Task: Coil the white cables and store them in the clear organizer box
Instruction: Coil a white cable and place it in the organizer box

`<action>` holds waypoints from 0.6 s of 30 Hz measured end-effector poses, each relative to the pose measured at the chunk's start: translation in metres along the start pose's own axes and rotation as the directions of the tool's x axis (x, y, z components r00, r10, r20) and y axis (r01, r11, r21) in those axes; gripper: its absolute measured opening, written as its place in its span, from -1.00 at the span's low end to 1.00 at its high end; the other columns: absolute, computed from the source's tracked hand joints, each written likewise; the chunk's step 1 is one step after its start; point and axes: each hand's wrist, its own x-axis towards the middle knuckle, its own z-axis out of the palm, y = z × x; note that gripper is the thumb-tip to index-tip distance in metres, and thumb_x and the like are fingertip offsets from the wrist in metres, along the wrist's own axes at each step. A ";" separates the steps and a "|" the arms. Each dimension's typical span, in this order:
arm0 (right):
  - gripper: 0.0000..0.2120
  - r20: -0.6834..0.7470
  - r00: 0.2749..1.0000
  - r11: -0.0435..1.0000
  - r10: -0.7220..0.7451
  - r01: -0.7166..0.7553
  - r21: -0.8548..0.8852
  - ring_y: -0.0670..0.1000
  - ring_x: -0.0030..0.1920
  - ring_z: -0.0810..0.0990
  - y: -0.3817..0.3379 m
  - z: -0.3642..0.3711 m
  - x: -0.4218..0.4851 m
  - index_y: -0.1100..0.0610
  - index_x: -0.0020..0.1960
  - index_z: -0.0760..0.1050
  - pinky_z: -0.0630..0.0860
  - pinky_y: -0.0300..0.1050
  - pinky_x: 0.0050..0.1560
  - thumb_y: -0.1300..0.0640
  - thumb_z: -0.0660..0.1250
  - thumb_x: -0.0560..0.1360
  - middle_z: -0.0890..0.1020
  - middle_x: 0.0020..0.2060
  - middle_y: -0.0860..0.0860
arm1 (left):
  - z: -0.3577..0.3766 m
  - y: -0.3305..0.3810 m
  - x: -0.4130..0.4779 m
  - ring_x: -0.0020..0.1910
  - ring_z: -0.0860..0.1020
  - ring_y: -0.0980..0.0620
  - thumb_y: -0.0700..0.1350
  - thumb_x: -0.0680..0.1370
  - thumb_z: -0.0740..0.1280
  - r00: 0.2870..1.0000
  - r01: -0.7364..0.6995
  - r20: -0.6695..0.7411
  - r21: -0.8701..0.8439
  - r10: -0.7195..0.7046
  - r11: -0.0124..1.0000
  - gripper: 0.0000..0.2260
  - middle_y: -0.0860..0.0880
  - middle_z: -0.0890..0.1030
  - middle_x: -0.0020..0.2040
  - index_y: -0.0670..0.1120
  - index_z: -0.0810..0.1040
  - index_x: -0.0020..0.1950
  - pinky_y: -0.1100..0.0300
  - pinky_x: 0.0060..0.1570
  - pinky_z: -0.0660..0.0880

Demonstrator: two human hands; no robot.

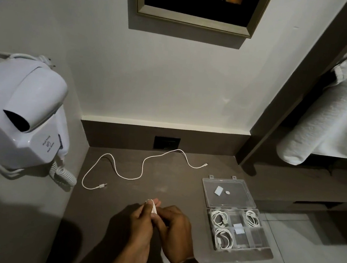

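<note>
My left hand (141, 219) and my right hand (173, 226) meet over the front of the dark counter, both closed on a small coiled white cable (153, 207) wound between the fingers. A second white cable (142, 166) lies loose and uncoiled across the counter behind my hands, a plug at each end. The clear organizer box (212, 226) sits open to the right of my hands, its lid (228, 192) folded back flat. Three of its compartments each hold a coiled white cable (220, 218).
A white wall-mounted hair dryer (21, 114) with a curly cord hangs at the left. A dark socket plate (166, 143) sits in the back ledge. A white towel (335, 117) hangs at the right. A framed picture (197, 6) is on the wall above. The counter (169, 188) ends just beyond the box.
</note>
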 end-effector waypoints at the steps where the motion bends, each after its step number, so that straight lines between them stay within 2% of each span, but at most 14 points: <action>1: -0.71 0.027 1.000 0.999 0.003 -0.002 -0.053 -0.15 -0.08 0.62 0.001 0.002 -0.001 -0.07 0.15 0.71 0.59 -0.22 -0.03 -0.16 0.32 0.59 0.70 -0.08 -0.09 | 0.000 -0.002 0.001 0.01 0.62 -0.06 -0.13 0.65 0.16 1.000 0.018 -0.008 0.013 -0.018 1.000 -0.75 -0.21 0.64 0.12 -0.16 0.62 0.05 0.12 -0.01 0.53; 3: -0.66 0.055 0.998 0.988 0.025 -0.016 -0.156 -0.13 -0.06 0.61 0.004 0.007 -0.002 -0.04 0.15 0.69 0.54 -0.27 -0.04 -0.20 0.27 0.61 0.68 -0.05 -0.07 | 0.000 -0.007 0.005 -0.03 0.62 -0.08 -0.14 0.65 0.17 0.997 0.072 -0.027 0.035 -0.071 0.997 -0.74 -0.22 0.64 0.10 -0.20 0.63 0.09 0.12 -0.11 0.53; 6: -0.59 -0.012 0.999 0.964 0.039 -0.041 -0.264 -0.06 -0.09 0.62 0.009 0.010 -0.002 0.01 0.07 0.69 0.33 -0.30 -0.16 -0.25 0.22 0.61 0.68 -0.08 -0.03 | 0.003 -0.008 0.010 -0.05 0.58 -0.18 -0.20 0.62 0.18 0.987 0.157 -0.037 0.016 -0.156 0.988 -0.72 -0.28 0.61 0.04 -0.33 0.57 0.20 0.10 -0.15 0.52; 8: -0.61 -0.063 0.997 0.963 0.041 -0.056 -0.263 -0.05 -0.14 0.62 0.013 0.009 -0.002 0.01 0.04 0.70 0.29 -0.28 -0.20 -0.23 0.23 0.61 0.67 -0.15 -0.02 | 0.002 -0.005 0.009 -0.04 0.56 -0.15 -0.23 0.62 0.16 0.982 0.189 0.019 0.021 -0.190 0.982 -0.71 -0.31 0.60 0.10 -0.34 0.54 0.23 0.18 -0.16 0.49; 11: -0.72 -0.139 0.989 0.974 0.054 -0.083 -0.210 -0.09 -0.22 0.60 0.021 0.006 -0.004 -0.06 0.08 0.70 0.35 -0.27 -0.23 -0.17 0.29 0.61 0.65 -0.22 -0.05 | -0.003 0.001 0.009 0.05 0.56 -0.08 -0.23 0.64 0.17 0.950 0.255 0.168 0.062 -0.262 0.965 -0.71 -0.28 0.58 0.19 -0.30 0.48 0.31 0.16 -0.02 0.50; 14: -0.74 -0.176 0.979 0.969 0.100 -0.136 -0.205 -0.15 -0.22 0.60 0.026 0.006 -0.008 -0.11 0.09 0.70 0.39 -0.32 -0.23 -0.17 0.28 0.60 0.66 -0.23 -0.09 | -0.003 0.004 0.013 -0.04 0.59 -0.01 -0.26 0.61 0.24 0.920 0.278 0.252 0.119 -0.299 0.953 -0.74 -0.18 0.64 0.02 -0.29 0.50 0.28 0.12 0.11 0.44; 16: -0.77 -0.205 0.969 0.972 0.135 -0.170 -0.161 -0.17 -0.22 0.62 0.029 0.003 -0.008 -0.11 0.07 0.71 0.45 -0.33 -0.23 -0.15 0.31 0.60 0.67 -0.24 -0.11 | -0.003 -0.001 0.016 -0.11 0.63 0.00 -0.30 0.54 0.34 0.930 0.263 0.225 0.143 -0.290 0.954 -0.77 -0.15 0.67 -0.09 -0.31 0.55 0.20 0.13 0.03 0.50; 18: -0.81 -0.219 0.960 0.974 0.175 -0.201 -0.102 -0.17 -0.21 0.64 0.032 -0.002 -0.010 -0.12 0.09 0.71 0.55 -0.29 -0.19 -0.10 0.35 0.59 0.69 -0.23 -0.13 | -0.005 -0.010 0.020 -0.19 0.70 -0.02 -0.26 0.45 0.47 0.966 0.139 0.184 0.223 -0.182 0.965 -0.78 -0.14 0.73 -0.19 -0.29 0.65 0.07 0.21 -0.16 0.59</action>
